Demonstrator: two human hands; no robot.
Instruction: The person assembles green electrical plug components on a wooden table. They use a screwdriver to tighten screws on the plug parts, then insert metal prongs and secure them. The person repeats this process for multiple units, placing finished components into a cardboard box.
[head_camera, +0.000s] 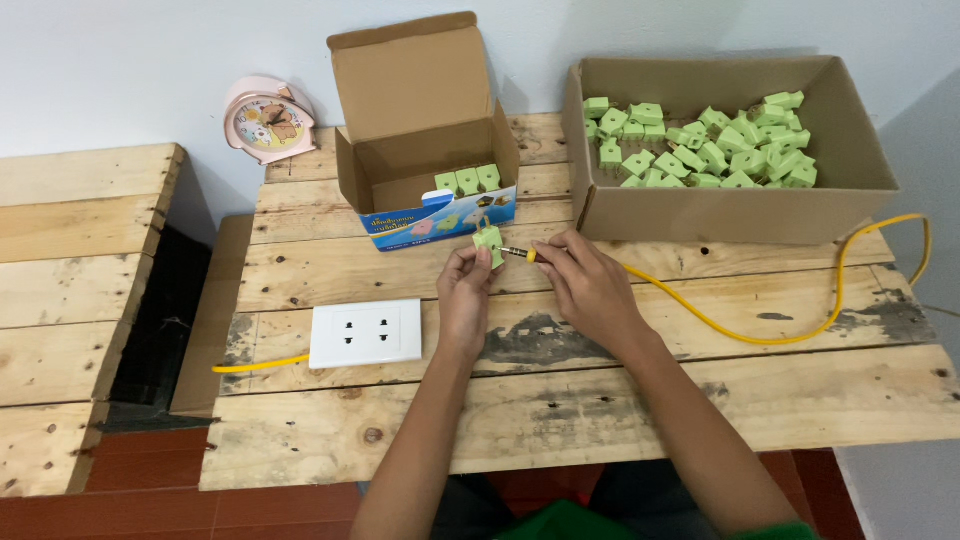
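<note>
My left hand (465, 295) pinches a small light green plug adapter (489, 241) above the wooden table (600, 400). My right hand (585, 280) grips the yellow-handled tip of a probe (520, 253) on a yellow cable (760, 335), its metal point touching the adapter's side. Just behind the hands stands a small open cardboard box (425, 150) with three green adapters (468, 180) lined up inside.
A large open cardboard box (735, 215) at the back right holds several loose green adapters (705, 140). A white double wall socket (366, 333) with a yellow lead lies at the left. A pink alarm clock (267, 118) leans on the wall. Lower wooden boards (70, 300) sit left.
</note>
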